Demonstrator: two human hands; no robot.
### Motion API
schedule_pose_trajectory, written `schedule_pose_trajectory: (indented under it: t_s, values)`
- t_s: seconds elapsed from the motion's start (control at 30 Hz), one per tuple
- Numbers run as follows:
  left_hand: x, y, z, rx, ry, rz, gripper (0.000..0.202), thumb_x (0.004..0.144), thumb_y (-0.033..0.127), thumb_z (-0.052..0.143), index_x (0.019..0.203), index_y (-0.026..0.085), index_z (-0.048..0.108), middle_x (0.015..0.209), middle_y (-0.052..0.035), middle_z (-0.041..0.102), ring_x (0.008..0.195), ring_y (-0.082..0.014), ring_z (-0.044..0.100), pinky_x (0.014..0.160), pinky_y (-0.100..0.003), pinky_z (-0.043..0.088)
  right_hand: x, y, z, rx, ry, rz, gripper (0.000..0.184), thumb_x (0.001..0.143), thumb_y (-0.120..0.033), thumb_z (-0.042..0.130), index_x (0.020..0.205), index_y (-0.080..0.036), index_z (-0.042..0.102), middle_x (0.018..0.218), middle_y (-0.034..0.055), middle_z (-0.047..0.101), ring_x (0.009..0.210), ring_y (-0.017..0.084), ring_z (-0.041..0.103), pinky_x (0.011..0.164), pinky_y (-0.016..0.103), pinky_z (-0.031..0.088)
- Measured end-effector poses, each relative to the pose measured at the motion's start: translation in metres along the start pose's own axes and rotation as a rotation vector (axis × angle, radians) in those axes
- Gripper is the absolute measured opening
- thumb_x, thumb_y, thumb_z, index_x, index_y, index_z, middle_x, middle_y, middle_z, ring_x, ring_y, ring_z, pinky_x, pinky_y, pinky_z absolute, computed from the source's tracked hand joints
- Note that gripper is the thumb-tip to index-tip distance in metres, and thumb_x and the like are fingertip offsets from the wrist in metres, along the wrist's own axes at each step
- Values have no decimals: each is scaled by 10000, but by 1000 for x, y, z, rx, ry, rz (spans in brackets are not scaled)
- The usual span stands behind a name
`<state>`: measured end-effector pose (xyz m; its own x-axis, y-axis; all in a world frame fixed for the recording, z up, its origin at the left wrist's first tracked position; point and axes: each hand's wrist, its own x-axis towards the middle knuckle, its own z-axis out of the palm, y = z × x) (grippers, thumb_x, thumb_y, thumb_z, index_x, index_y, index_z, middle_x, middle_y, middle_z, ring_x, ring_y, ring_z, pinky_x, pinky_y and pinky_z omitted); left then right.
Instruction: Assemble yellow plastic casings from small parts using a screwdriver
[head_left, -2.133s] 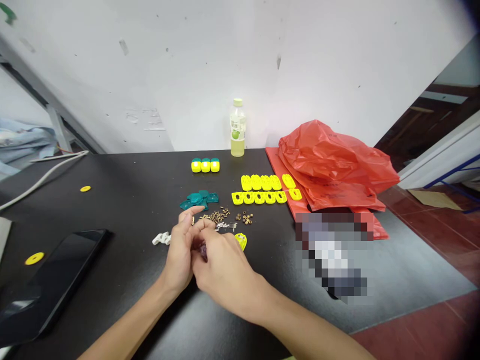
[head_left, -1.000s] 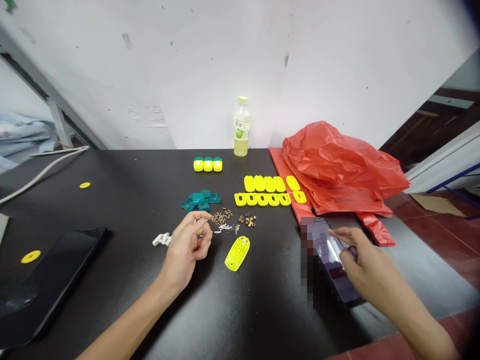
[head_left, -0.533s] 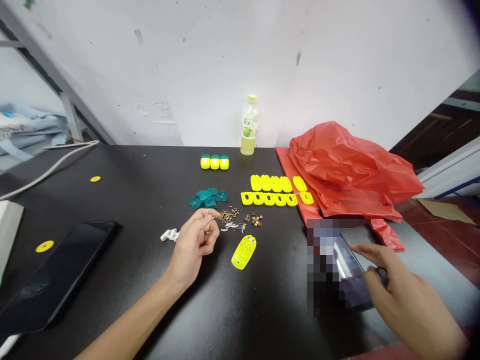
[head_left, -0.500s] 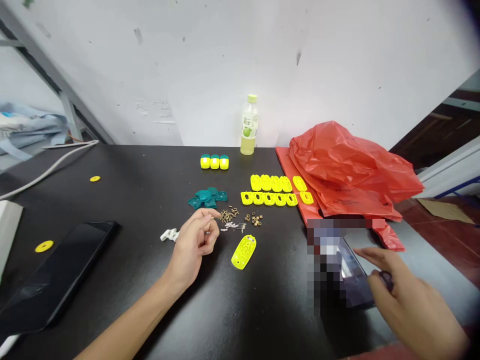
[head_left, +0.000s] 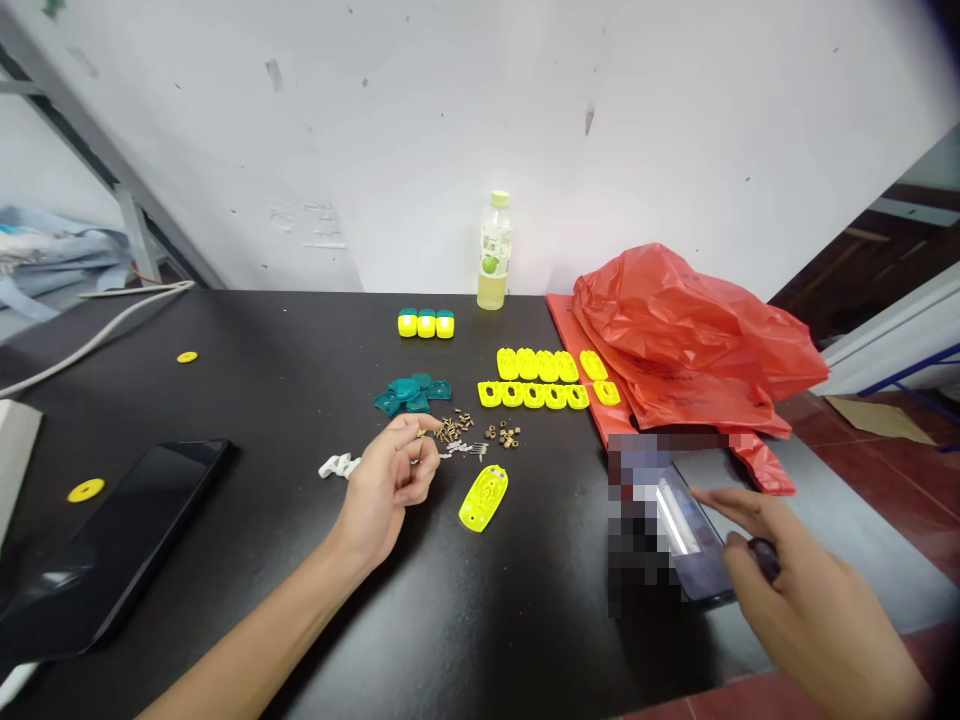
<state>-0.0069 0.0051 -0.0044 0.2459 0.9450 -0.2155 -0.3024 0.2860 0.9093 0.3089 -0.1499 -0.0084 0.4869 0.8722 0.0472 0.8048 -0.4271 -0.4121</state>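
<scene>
My left hand (head_left: 386,490) hangs just over the black table, its fingertips curled on a tiny metal part (head_left: 415,462) close to a scatter of brass screws and inserts (head_left: 454,430). Silver pins (head_left: 461,449) lie beside them. A bright yellow plastic shell (head_left: 483,498) rests to the right of that hand, apart from it. My right hand (head_left: 795,590) holds a small dark object (head_left: 763,558) and reaches over a phone (head_left: 694,560), partly hidden by a pixelated patch.
Teal pieces (head_left: 411,394), a white part (head_left: 339,466) and rows of yellow frames (head_left: 529,380) lie on the table (head_left: 262,340). A red plastic bag (head_left: 675,340), bottle (head_left: 494,250), black tablet (head_left: 112,530) and yellow washer (head_left: 86,490) surround them.
My right hand has moved away from my left hand, out to the phone on the right, uncovering the yellow shell. My left hand stays nearly still. The view has shifted slightly.
</scene>
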Motion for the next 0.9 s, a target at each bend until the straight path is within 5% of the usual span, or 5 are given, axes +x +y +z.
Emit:
schedule_pose_trajectory:
  t_s: [0.17,0.23,0.37,0.7,0.9]
  values:
    - [-4,-3,2,28,-106,-50,295,893,466,484,1015,202,535,591,60,419,429,-57,186,427,-202,111,-12,-102,13,243,-151,-331,246,950,-329,459,1102,-273,644,905,42,763,626,175,678,534,262,492]
    - [-6,-6,3,64,-143,-47,341,918,518,449,1072,221,514,630,55,459,419,-52,203,424,-196,113,-14,-148,25,261,-234,-512,246,964,-263,460,1127,-251,643,970,54,749,795,200,701,694,297,519]
    - [-9,-12,2,140,-111,0,436,925,616,429,1185,266,445,743,23,567,531,-116,493,485,-205,330,-7,-205,46,226,-375,-692,223,971,-197,432,1053,-177,638,1036,92,717,885,230,690,760,332,484]
    - [-13,-15,-5,327,-79,149,495,925,709,316,1202,299,339,949,13,564,621,-127,503,611,-284,411,-6,-216,72,339,-463,-602,177,894,-119,470,920,-159,641,920,89,717,803,206,655,664,292,394]
    - [-13,-17,-5,426,-108,268,477,928,677,368,1202,290,313,1022,-8,520,680,-140,530,618,-291,433,1,-214,80,658,-483,-532,153,862,-151,515,718,-184,554,641,-38,533,564,84,403,531,230,287]
